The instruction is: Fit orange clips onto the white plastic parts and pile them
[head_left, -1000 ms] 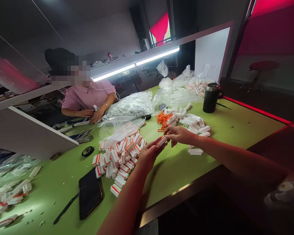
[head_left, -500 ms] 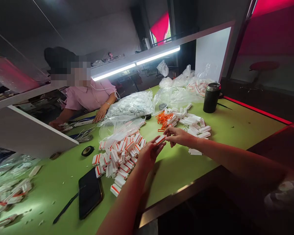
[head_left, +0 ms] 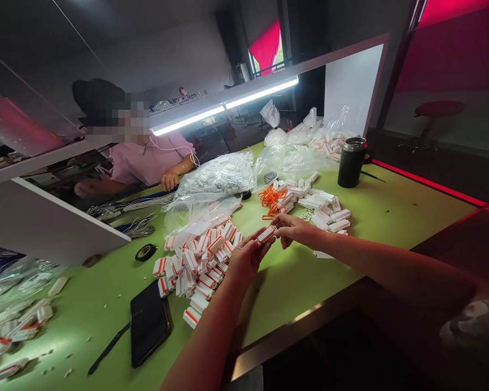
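Both my hands meet above the green table (head_left: 370, 209) on one small white connector with an orange insert (head_left: 266, 234). My left hand (head_left: 246, 258) grips it from below, fingers curled round it. My right hand (head_left: 295, 229) pinches its right end with fingertips closed. Left of my hands lies a heap of white-and-orange connectors (head_left: 199, 255). Behind my right hand are a pile of plain white connectors (head_left: 318, 203) and several loose orange clips (head_left: 272, 198).
A black phone (head_left: 150, 321) and a black cable tie (head_left: 106, 350) lie near the front edge. A roll of black tape (head_left: 145, 252), a dark flask (head_left: 351, 161) and plastic bags of parts (head_left: 220, 176) stand farther back. A co-worker in pink (head_left: 146, 163) handles wires opposite.
My hands have stayed together on the connector, shifting only slightly. The co-worker's hand has drawn back from the wires toward their body.
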A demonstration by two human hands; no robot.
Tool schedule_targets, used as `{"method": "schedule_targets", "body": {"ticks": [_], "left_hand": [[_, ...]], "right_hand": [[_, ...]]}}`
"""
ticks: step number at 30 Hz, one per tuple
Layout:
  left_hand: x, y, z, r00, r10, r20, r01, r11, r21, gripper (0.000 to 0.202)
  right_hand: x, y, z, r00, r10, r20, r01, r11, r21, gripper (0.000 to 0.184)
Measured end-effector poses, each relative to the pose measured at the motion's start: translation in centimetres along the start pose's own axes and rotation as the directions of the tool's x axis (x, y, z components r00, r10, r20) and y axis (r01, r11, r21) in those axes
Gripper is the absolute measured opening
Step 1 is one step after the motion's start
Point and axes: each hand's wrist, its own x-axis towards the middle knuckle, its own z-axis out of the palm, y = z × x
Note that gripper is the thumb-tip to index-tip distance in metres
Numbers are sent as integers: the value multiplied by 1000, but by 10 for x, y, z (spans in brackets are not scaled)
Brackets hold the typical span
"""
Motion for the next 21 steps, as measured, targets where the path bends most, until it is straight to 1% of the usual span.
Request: {"method": "schedule_targets", "body": {"ticks": [3,8,11,13,15,17,18,20,21], "left_hand": [[1,-1,-1,1000,11,3,-11,1000,-6,39],[0,-1,-2,998,39,43,-40,998,37,40],[-1,-1,-2,997,44,60,-48,996,69,39],[-1,-2,-2,997,53,59,-57,995,78,39],[0,-2,-3,997,66,42,-69,993,92,40],[1,0,-4,996,94,12,-94,987,130,44],[1,2,-6,993,121,0,-119,979,167,46],[1,10,-11,979,203,-16,-188,932,310,49],[1,15,-14,966,257,-20,-226,879,420,50]], "right_hand": [[-1,-1,0,1000,10,-11,-10,1000,1,12],[1,2,1,999,-41,-15,41,999,-33,13],[1,4,1,998,-52,-17,51,996,-67,14],[1,5,-1,999,-52,-8,50,992,-116,14],[1,5,-5,997,-68,29,73,973,-217,17],[3,5,-13,992,-114,57,127,923,-362,21],[4,4,-18,986,-158,45,161,879,-448,23],[8,3,-32,957,-291,-19,212,740,-638,24],[11,2,-39,932,-359,-51,209,647,-733,23]]}}
